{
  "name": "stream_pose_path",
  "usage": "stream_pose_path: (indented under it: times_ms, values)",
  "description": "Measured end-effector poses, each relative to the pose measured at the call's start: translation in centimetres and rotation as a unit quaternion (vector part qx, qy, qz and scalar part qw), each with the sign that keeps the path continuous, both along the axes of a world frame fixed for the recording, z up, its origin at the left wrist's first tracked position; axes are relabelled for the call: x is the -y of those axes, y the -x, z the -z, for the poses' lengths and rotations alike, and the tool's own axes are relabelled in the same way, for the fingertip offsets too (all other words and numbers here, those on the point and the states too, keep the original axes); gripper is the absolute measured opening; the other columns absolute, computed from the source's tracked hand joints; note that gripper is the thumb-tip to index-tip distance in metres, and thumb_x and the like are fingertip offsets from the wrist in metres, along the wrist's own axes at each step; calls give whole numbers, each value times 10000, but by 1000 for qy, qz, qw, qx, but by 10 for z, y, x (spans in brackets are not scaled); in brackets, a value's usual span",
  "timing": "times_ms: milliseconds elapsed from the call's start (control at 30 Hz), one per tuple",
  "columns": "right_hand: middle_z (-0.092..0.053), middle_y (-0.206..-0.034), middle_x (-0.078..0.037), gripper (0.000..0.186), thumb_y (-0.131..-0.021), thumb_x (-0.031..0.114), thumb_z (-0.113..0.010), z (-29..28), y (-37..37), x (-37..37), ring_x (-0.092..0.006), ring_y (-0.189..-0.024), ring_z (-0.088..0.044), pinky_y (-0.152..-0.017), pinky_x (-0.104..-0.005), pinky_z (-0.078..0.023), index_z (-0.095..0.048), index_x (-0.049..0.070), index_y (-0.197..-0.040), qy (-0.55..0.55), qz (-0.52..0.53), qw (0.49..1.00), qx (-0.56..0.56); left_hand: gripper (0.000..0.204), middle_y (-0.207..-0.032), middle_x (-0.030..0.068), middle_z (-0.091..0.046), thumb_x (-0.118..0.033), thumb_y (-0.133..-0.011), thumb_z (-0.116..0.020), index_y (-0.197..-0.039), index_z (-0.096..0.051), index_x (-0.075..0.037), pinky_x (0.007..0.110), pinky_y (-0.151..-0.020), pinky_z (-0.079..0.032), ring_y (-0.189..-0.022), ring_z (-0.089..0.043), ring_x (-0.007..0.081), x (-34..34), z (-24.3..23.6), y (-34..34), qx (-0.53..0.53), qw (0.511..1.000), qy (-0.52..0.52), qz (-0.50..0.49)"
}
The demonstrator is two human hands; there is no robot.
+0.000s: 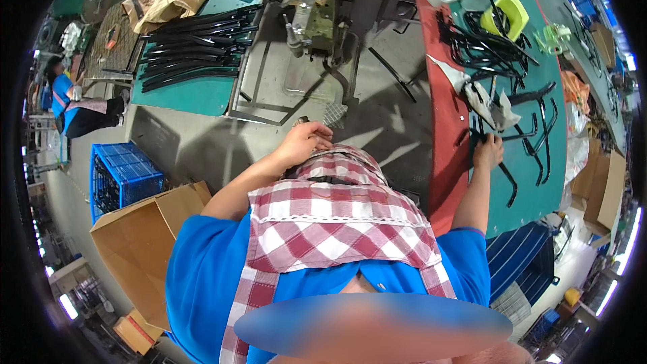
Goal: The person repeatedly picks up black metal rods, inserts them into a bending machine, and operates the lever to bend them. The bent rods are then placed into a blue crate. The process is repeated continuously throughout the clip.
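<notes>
My right hand (488, 152) is over the green tabletop (495, 219) on the right, its fingers closed on a black bent metal rod (509, 182). The rod's hooked end shows below the hand; its middle is hidden under the fingers. Several more black bent rods (544, 138) lie just right of it. White crumpled wrapping (497, 109) sits just beyond the fingertips. Near my lap, over the checked apron (344, 209), my left hand (306, 145) has its fingers curled in. A small brownish thing shows at its far side; what the fingers hold, if anything, I cannot make out.
A green metal machine (317, 20) stands ahead. Long black bars (195, 50) are stacked on the left table. A tangled pile of black rods (482, 47) and a yellow-green container (507, 15) lie far right. A blue crate (128, 172) and a cardboard box (145, 243) stand left.
</notes>
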State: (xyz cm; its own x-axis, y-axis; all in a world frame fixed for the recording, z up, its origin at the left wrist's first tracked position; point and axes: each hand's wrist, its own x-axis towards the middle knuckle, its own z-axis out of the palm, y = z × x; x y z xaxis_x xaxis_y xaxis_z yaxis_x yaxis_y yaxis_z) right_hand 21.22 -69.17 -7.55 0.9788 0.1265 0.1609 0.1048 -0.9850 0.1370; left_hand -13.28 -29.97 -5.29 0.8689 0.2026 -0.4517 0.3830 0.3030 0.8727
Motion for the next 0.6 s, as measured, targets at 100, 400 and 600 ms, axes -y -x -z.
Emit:
stream_pose_path:
  times_ms: [100, 400, 600]
  values:
    - [-554, -1189, -1, 255, -837, 275, -605, -23, 19, -2, -296, -1117, -475, -898, -471, -400, -592, 172, -1070, 101, 25, 993, -61, 271, -1001, 131, -636, 52, -871, -391, -1073, -570, 44, 287, -803, -506, -909, -653, 203, -33, -26, -25, -31, 995, -74, 65]
    - [-684, -971, -140, 224, -868, 173, -574, -128, 38, 88, -343, -882, -636, -780, -438, -481, -652, 81, -1056, -109, 69, 953, 273, 310, -877, 94, -658, 50, -787, -405, -1016, -613, 19, 279, -678, -489, -736, -612, 150, -148, 12, -119, 25, 989, -146, -23]
    - [-670, -1003, -165, 219, -882, 86, -535, -263, 104, 84, -331, -917, -633, -808, -394, -477, -633, 21, -1066, -66, 110, 922, 364, 169, -895, 172, -648, -153, -836, -532, -904, -615, -23, 423, -761, -480, -866, -609, 354, -187, -3, -188, 87, 883, -461, -29]
